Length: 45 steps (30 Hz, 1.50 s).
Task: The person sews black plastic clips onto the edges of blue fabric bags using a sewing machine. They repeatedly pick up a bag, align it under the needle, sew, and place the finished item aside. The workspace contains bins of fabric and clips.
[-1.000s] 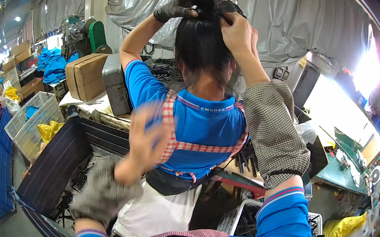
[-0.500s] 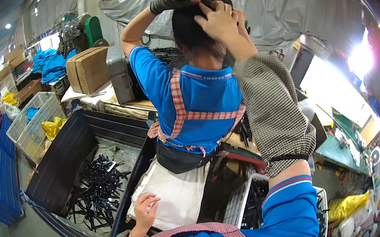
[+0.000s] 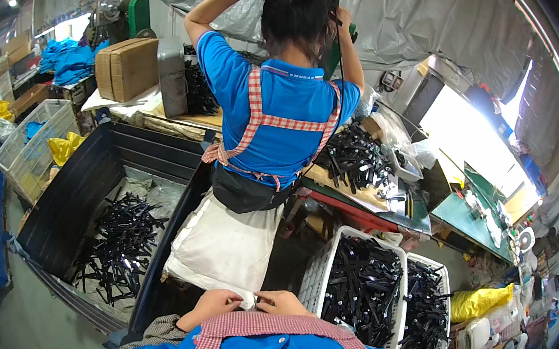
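In front of my apron, my left hand [image 3: 210,305] and my right hand [image 3: 286,303] are close together. Between them is a small crumpled white piece [image 3: 247,298], which looks like cloth or tissue. My left fingers pinch one side of it. At its other side, my right fingers are curled against it, with a small dark patch at the tips that I cannot make out. Just beyond my hands lies a white cushion [image 3: 225,246], with a co-worker [image 3: 280,119] in a blue shirt and checked apron sitting at its far end, back to me, both hands raised to the head.
Left stands a large black bin [image 3: 75,198] with thin black parts [image 3: 121,241]. On the right are a white basket [image 3: 309,283] and another white basket [image 3: 434,264], both full of black parts. More parts cover the workbench [image 3: 365,196]. A cardboard box [image 3: 126,69] stands behind.
My right hand has come down from the co-worker's head to meet my left hand by my apron. The small white piece now shows between them. The co-worker's right hand is now on the head.
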Each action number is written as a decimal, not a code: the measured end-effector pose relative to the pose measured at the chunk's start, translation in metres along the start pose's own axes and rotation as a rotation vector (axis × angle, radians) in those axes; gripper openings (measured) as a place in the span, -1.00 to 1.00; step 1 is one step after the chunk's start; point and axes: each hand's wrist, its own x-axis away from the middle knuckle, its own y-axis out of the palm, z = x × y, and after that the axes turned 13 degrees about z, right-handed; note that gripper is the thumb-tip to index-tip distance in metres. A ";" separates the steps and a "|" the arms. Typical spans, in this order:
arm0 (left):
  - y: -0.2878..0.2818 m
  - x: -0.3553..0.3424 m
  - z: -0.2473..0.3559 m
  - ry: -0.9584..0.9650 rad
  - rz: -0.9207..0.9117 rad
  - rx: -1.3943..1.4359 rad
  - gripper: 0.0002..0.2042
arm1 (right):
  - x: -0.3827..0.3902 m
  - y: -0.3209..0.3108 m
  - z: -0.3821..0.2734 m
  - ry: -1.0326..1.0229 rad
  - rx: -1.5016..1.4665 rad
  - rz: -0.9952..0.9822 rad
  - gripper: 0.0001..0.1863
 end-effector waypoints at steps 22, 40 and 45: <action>-0.059 0.260 0.013 -0.200 0.079 0.046 -0.77 | 0.117 0.159 -0.029 -0.154 0.291 -0.354 -0.59; -0.185 0.575 -0.073 -0.636 0.791 -0.056 -0.83 | 0.145 0.406 -0.227 -0.508 0.278 -0.852 -0.65; -0.183 0.576 -0.079 -0.647 0.769 -0.012 -0.83 | 0.124 0.431 -0.246 -0.544 0.362 -0.931 -0.64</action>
